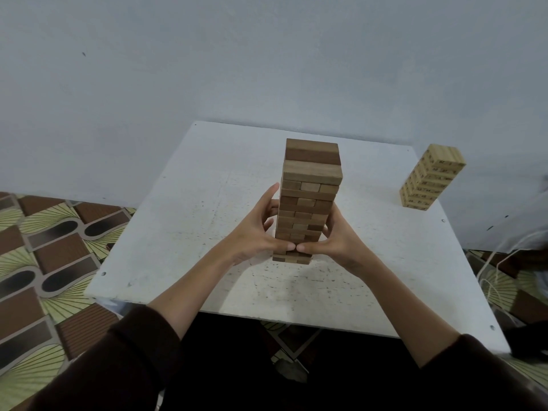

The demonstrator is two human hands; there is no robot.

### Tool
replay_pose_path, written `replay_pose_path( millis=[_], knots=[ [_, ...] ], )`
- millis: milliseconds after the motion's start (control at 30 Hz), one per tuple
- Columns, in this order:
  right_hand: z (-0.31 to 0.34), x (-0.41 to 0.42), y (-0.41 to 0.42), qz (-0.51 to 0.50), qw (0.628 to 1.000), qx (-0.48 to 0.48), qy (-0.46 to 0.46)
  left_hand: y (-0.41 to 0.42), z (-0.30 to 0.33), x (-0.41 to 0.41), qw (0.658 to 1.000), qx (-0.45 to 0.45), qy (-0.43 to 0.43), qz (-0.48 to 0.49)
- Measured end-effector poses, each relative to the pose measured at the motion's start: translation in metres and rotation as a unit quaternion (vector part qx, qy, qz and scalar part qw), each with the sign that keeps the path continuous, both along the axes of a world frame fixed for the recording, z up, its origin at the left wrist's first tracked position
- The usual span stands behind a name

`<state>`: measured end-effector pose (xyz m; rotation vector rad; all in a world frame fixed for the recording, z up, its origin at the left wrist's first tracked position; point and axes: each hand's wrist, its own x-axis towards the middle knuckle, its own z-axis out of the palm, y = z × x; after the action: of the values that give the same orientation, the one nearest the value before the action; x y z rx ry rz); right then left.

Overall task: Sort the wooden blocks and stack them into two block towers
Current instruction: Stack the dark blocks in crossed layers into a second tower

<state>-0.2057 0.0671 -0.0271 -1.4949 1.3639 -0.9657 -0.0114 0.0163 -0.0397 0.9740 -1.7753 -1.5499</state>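
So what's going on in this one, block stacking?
Yes. A person has both hands around the lower part of a tall dark wooden block tower at the middle of a white table. The left hand and right hand press in from either side, thumbs meeting at the front, seemingly squaring it up. A second, shorter tower of pale numbered blocks stands untouched at the table's far right corner. No loose blocks show, so the sorting looks about done.
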Motion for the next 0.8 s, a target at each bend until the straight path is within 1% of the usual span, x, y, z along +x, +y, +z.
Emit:
replay_pose_path(
  millis=[433, 800],
  knots=[
    [-0.0018, 0.0001, -0.0002, -0.001, 1.0, -0.002, 0.009, -0.003, -0.0056, -0.001, 1.0, 0.005, -0.013, 0.007],
    [-0.0024, 0.0001, -0.0011, -0.007, 1.0, -0.008, 0.022, -0.0044, -0.0094, 0.0, 1.0, 0.005, -0.006, 0.013]
  ],
)
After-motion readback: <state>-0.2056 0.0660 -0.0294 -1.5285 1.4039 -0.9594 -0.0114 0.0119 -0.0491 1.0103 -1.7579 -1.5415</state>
